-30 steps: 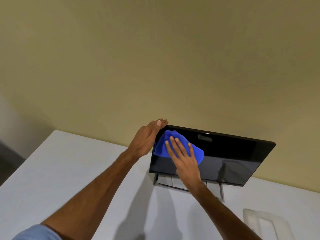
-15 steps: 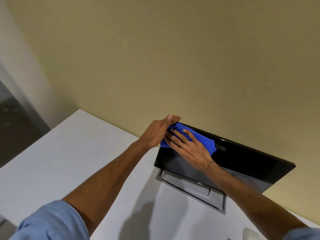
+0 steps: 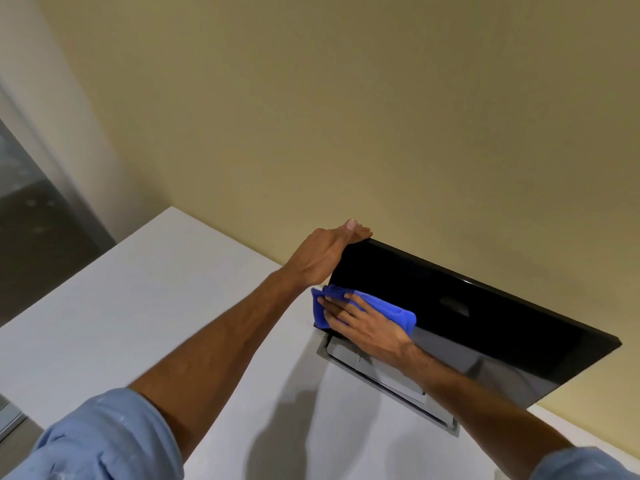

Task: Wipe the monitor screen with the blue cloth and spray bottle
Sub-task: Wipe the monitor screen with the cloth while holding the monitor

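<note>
A black monitor [image 3: 467,306] stands on a white table, its dark glossy screen facing me. My left hand [image 3: 322,254] grips the monitor's upper left corner, fingers over the top edge. My right hand [image 3: 367,323] lies flat, fingers spread, and presses the blue cloth [image 3: 391,311] against the lower left part of the screen. The cloth bunches past the screen's left edge. No spray bottle is in view.
The monitor's grey rectangular stand base [image 3: 388,379] rests on the white table [image 3: 173,289]. A beige wall [image 3: 346,116] rises right behind the monitor. The table's left edge drops to a dark floor [image 3: 31,237].
My right hand has slid the cloth from the screen's top left corner down to the lower left. My left hand keeps hold of the top corner. The view has swung left.
</note>
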A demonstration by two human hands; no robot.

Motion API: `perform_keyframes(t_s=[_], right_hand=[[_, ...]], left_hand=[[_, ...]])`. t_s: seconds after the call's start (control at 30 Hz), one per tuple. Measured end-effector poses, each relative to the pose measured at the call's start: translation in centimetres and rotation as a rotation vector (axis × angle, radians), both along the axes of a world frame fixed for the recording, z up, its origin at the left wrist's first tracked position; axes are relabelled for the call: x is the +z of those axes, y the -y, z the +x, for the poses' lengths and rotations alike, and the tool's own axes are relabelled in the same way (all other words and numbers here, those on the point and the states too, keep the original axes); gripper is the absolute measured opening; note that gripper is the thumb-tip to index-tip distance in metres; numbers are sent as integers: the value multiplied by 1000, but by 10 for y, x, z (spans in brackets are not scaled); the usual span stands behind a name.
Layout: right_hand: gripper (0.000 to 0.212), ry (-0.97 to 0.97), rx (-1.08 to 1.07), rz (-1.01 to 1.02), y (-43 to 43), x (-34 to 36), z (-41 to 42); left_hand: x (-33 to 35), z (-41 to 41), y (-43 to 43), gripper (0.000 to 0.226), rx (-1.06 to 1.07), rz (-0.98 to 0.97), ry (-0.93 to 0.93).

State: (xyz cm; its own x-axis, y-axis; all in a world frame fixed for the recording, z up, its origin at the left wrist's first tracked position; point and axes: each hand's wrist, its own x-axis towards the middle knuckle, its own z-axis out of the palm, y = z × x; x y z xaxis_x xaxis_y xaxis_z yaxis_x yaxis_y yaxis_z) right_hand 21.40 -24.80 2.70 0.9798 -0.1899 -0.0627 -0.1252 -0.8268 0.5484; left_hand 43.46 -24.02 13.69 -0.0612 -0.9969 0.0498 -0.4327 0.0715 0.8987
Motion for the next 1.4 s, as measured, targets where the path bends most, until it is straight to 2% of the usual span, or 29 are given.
perform_keyframes(t_s=[0.13, 0.3, 0.47, 0.63, 0.8, 1.1, 1.27, 1.4], right_hand=[[62, -191, 39, 83, -18, -21, 3], [86, -169, 3, -2, -15, -6, -10], [83, 94, -117, -36, 8, 36, -24], [66, 414, -323, -84, 24, 57, -30], [58, 497, -331, -78, 19, 37, -14], [75, 184, -189, 16, -3, 1, -11], [85, -110, -168, 77, -34, -28, -11], [97, -270, -212, 122, -38, -31, -17]], left_hand=[[2, 5, 2, 76, -28, -26, 107], [6, 8, 4, 76, -45, -29, 154], [9, 5, 3, 75, -36, -20, 157], [11, 2, 0, 72, -33, -16, 114], [14, 3, -1, 70, -19, -21, 157], [22, 2, -5, 70, -20, -56, 313], [27, -4, -5, 63, 30, -81, 459], [24, -3, -10, 64, 15, -105, 471]])
